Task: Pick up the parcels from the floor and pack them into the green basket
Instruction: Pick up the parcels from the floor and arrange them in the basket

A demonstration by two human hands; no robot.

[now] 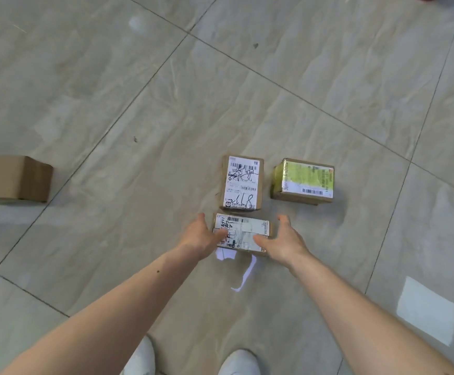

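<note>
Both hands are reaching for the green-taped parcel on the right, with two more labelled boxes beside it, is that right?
Not quite. The head view shows the left hand and right hand on either side of the nearest white-labelled parcel. The green-taped parcel lies untouched, farther right.

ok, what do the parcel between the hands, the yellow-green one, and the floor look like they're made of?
Nearest parcel: brown cardboard, seemingly under glossy clear tape over its white paper label, judging by the glare.
Yellow-green parcel: cardboard box, brown at the edges, wrapped in shiny tape or film that reflects light.
Floor: large polished tiles with marble-like veining and dark grout lines; probably ceramic or stone.
</note>
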